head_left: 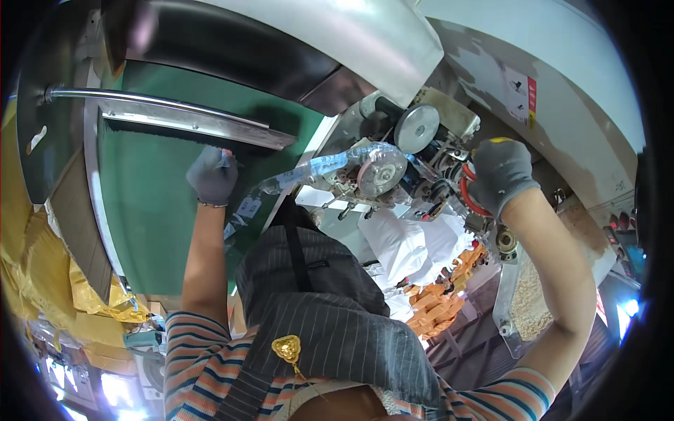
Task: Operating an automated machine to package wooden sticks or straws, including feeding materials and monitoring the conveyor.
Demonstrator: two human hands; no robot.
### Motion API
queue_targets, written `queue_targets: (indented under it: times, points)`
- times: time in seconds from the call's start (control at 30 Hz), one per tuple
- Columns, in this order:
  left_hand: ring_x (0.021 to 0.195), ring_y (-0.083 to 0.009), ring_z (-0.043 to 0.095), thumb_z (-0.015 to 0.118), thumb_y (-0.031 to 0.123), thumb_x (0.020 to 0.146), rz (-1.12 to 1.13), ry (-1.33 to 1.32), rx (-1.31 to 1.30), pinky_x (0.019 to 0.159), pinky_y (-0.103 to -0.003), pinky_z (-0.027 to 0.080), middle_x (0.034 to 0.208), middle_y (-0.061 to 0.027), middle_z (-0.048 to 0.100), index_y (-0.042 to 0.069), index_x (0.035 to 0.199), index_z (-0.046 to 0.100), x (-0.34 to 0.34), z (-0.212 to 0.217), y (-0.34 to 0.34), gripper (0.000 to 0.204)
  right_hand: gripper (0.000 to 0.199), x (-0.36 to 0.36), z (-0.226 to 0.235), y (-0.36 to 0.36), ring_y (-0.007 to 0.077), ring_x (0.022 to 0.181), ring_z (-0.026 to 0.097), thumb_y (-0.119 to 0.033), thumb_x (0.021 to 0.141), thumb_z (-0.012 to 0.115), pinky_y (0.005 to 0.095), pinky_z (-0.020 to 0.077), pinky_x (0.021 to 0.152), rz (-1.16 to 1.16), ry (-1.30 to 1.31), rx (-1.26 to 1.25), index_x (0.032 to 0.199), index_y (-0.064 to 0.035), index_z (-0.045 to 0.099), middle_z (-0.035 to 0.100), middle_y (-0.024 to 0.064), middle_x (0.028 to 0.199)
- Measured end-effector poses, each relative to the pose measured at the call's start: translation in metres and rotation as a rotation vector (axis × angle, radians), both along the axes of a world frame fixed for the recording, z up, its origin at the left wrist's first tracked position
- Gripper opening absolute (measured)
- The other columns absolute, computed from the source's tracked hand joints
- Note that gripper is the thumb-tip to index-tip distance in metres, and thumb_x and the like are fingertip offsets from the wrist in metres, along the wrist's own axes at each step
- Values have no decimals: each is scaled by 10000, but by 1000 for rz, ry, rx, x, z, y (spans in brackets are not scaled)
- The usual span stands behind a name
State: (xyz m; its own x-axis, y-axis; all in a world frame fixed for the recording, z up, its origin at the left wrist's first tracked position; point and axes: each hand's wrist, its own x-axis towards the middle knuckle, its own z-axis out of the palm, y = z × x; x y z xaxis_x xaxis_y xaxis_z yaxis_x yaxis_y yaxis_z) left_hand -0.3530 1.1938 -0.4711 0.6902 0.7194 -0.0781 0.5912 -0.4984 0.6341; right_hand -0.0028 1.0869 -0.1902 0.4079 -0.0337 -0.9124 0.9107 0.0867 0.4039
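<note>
My left hand (212,175), in a grey glove, is closed on the end of a clear plastic film strip (309,167) over a green conveyor belt (154,210). The strip runs right to a round metal roller (382,172) on the machine head. My right hand (500,175), also gloved in grey, grips a red ring-shaped part (469,200) on the right side of that mechanism. A second silver disc (416,128) sits above the roller.
A metal bar (175,112) crosses above the belt. White bags (404,245) and orange packets (439,298) lie under the machine. A clear chute holding pale granules (526,298) hangs at right. Yellow wrapping (42,266) lies at left. A striped apron (330,316) fills the foreground.
</note>
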Motion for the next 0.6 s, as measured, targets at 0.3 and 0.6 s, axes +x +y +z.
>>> queue_targets:
  times: [0.3,0.6]
  points:
    - [583,-318,592,623,216,800,39,-26,83,506,-401,471,703,-82,598,138,766,593,5,-5,0,90,319,-15,33,-45,296,764,684,-401,774,662,400,534,646,-270,-173,385,794,-89,721,693,120,809]
    - [736,-343,653,567,265,859,67,118,144,632,-420,522,828,-111,673,142,1012,641,14,8,-1,211,475,-209,8,-346,149,557,573,-490,839,666,305,451,501,-1985,-247,621,734,-31,603,602,76,661]
